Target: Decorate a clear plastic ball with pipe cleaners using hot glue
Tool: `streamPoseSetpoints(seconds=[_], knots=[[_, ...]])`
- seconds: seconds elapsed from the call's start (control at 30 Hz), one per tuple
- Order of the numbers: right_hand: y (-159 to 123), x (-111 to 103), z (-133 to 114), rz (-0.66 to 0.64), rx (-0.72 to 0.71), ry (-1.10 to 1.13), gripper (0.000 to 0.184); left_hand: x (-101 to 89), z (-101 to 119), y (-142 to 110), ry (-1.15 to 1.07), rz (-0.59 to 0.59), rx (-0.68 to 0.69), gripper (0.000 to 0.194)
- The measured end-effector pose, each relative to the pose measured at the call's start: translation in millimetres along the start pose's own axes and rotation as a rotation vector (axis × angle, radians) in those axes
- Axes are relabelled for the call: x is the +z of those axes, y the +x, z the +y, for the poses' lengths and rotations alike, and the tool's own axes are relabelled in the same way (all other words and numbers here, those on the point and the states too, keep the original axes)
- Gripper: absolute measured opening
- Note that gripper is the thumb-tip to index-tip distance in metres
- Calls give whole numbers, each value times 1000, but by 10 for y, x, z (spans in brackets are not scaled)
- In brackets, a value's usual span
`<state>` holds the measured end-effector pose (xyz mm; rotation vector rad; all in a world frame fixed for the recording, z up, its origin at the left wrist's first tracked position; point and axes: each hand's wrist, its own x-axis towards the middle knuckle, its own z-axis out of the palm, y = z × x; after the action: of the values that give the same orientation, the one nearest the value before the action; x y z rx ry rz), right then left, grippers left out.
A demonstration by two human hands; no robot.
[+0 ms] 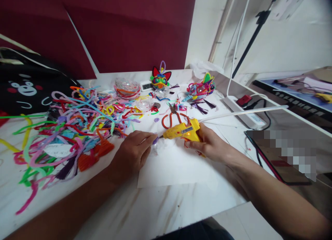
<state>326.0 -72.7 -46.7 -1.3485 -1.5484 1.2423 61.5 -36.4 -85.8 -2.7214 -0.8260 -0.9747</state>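
Note:
My right hand (207, 143) is wrapped round a yellow hot glue gun (180, 131), with an orange light glowing on its side and a long clear glue stick (241, 112) out of its back. The nozzle points left and meets, or nearly meets, a small purple piece (155, 141) on something clear. My left hand (136, 148) pinches this clear and purple piece; its full shape is hidden by the fingers. A sheet of white paper (171, 171) lies beneath both hands. Just beyond the glue gun are orange-handled scissors (167, 120).
A pile of colourful pipe cleaners (85, 119) covers the left side. Clear plastic bowls (127, 88) and two finished-looking animal ornaments, one with red ears (160, 80), stand at the back. A power strip (243, 112) and a tablet-like device (280, 157) lie right.

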Motion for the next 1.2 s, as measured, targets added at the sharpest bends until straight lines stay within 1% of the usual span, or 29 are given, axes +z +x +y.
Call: streamPoseSetpoints(seconds=[0.4,0.53,0.73,0.97,1.2], knots=[[-2,-9,14,10,-43,-63,34,22,-20,-11,8,20,15,37],[-11,-12,16,-3,-32,-69,33,15,-17,-16,7,9,2,36],[-25,-23,27,-8,-13,-80,32,4,-11,-4,16,-1,17,34],[-24,-14,24,-19,-33,-39,33,-16,2,-1,19,-21,-1,35],[-35,-5,-25,-17,-45,-31,30,-10,1,0,18,-12,1,35]])
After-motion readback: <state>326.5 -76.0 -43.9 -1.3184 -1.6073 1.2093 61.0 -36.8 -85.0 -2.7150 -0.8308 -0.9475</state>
